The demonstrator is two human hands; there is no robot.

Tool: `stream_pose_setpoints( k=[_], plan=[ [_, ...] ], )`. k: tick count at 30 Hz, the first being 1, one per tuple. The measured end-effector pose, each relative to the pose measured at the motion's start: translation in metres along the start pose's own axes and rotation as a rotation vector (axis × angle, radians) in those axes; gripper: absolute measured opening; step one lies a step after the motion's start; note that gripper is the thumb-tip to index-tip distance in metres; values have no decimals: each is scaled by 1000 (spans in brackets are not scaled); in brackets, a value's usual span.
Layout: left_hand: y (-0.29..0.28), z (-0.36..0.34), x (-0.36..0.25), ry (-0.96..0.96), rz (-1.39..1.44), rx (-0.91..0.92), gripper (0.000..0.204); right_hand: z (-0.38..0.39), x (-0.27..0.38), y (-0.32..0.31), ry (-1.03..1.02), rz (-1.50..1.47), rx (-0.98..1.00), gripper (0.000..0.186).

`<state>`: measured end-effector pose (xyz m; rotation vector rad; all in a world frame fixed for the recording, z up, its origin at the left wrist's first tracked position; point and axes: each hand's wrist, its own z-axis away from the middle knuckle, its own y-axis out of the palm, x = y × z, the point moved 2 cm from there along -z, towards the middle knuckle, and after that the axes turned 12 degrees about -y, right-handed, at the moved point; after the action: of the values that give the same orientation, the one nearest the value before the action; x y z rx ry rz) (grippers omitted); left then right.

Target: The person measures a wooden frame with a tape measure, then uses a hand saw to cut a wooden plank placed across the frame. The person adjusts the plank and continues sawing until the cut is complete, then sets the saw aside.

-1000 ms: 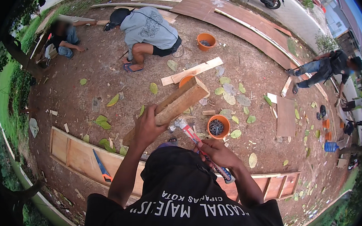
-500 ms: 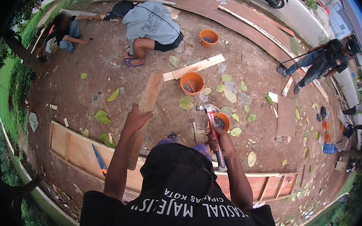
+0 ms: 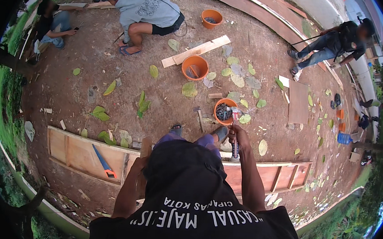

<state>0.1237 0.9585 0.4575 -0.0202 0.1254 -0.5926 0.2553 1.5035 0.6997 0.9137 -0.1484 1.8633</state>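
Note:
My left hand (image 3: 139, 165) is closed around a wooden board (image 3: 146, 146), held low beside my body and partly hidden by it. My right hand (image 3: 239, 135) grips a claw hammer (image 3: 235, 151) with a red and dark handle. The hammer's metal head overlaps the far right rim of an orange bucket (image 3: 220, 122) holding many dark nails; whether they touch, I cannot tell. On the dirt between my feet and that bucket lies a second hammer (image 3: 201, 121) with a wooden handle.
Across the ground behind my feet runs a long wooden-framed panel (image 3: 70, 149), with a blue handsaw (image 3: 101, 158) on it. Ahead are two more orange buckets (image 3: 185, 69) and planks (image 3: 197, 51). Two people crouch far left; another person (image 3: 332, 43) stands far right.
My left hand has brought the board down and back toward my body. The hammer in my right hand has lowered and tipped forward. The view has shifted, so the ground ahead sits higher.

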Motion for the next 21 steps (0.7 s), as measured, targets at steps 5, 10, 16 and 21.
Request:
stream_pose_setpoints(
  k=[5, 10, 16, 21],
  plan=[
    [-10, 7, 72, -74, -146, -150, 62, -21, -3, -27, 82, -170, 150, 30],
    [-22, 51, 73, -129, -312, -262, 73, -34, 1, -36, 35, -552, 308, 29],
    [-23, 77, 50, -111, -74, -421, 85, -30, 39, 21, -160, -291, 186, 31],
    [6, 54, 50, -59, 124, -575, 93, -73, 102, 30, -468, -62, 297, 31]
  ],
)
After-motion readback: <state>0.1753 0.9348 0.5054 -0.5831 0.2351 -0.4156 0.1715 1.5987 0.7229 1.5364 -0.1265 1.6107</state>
